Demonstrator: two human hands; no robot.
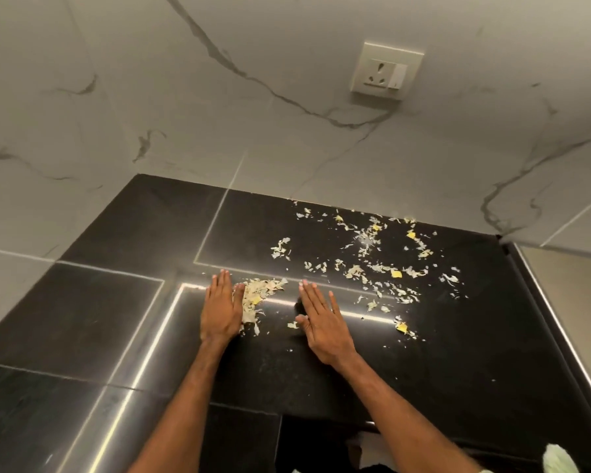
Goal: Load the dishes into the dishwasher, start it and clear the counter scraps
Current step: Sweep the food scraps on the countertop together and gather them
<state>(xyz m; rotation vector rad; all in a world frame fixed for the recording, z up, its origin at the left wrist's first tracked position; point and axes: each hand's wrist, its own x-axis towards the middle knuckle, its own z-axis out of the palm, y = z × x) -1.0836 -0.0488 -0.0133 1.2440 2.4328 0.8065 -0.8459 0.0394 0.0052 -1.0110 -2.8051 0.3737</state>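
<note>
Pale and yellow food scraps lie on a glossy black counter (127, 312). A gathered heap of scraps (257, 297) sits right beside my left hand (220, 308), which lies flat, fingers together, its inner edge touching the heap. My right hand (323, 324) is also flat on the counter, a short gap to the right of the heap, with one small scrap (292, 325) at its thumb. Scattered scraps (376, 264) cover the counter beyond and to the right of my right hand. Neither hand holds anything. No dishes or dishwasher are in view.
A grey marble-look wall (287, 138) backs the counter, with a white wall socket (386, 71) above the scraps. The counter's right edge (546, 302) has a metal trim. A pale green cloth-like thing (558, 459) shows at the bottom right corner.
</note>
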